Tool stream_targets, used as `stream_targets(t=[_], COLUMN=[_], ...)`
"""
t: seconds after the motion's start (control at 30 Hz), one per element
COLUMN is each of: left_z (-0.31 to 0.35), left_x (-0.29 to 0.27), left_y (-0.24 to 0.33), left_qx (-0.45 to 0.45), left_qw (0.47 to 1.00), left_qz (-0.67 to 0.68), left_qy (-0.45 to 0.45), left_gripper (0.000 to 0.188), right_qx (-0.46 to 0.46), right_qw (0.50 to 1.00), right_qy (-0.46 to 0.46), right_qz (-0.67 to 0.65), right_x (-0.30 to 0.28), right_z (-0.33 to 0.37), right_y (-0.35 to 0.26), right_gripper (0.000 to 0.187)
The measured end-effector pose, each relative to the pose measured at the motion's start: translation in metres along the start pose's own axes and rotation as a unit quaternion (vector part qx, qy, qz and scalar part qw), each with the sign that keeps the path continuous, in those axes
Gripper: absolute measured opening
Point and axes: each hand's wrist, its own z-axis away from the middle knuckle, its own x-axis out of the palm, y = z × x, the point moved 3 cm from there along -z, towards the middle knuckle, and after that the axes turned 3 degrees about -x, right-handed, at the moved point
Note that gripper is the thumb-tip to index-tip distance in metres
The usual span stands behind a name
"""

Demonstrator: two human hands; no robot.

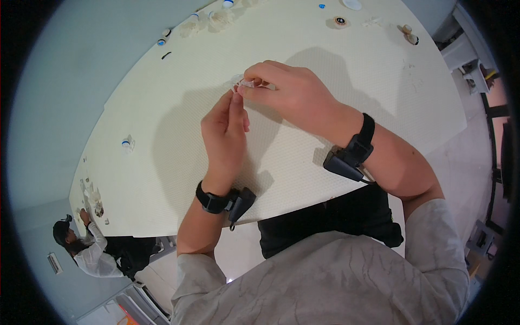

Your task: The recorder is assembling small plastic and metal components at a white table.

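Above the white table (pixel 303 179), my two hands meet at their fingertips. My left hand (pixel 223 135) points upward, its thumb and fingers pinched together. From the right, my right hand (pixel 303 97) reaches across with thumb and fingers closed on a small, whitish, see-through piece (pixel 247 83). Both sets of fingertips touch at this piece, and they hide most of it, so its exact kind cannot be made out. Black straps with small black boxes sit on both wrists.
Clear crumpled plastic items with blue and white caps (pixel 221 20) line the far left edge. A small blue-and-white capped item (pixel 127 143) lies at left. Far right are a round dark-topped container (pixel 339 21) and small brown items (pixel 411 34). Another person (pixel 97 252) sits at the lower left.
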Motion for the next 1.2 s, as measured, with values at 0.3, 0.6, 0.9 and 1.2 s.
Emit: stream_targets(t=[0.3,0.6,0.9,1.2], left_z=[-0.002,-0.003,0.001,0.002], left_x=[-0.002,0.002,0.006,0.002], left_y=[-0.004,-0.008,-0.001,0.004], left_qx=[-0.002,-0.028,0.032,-0.018], left_qw=[1.000,0.999,0.998,0.994], left_qz=[0.018,0.039,0.036,0.074], left_qy=[-0.008,-0.023,-0.029,-0.071], left_gripper=[0.030,0.030,0.035,0.037], right_qx=[-0.073,-0.005,0.032,-0.068], right_qw=[0.997,0.998,0.992,0.997], right_qy=[-0.012,0.008,0.042,0.027], right_qz=[0.020,-0.065,-0.115,-0.024], right_x=[-0.004,0.000,0.000,-0.002], right_z=[0.000,0.003,0.004,0.002], right_y=[0.002,0.007,0.010,0.004], right_gripper=[0.022,0.017,0.015,0.018])
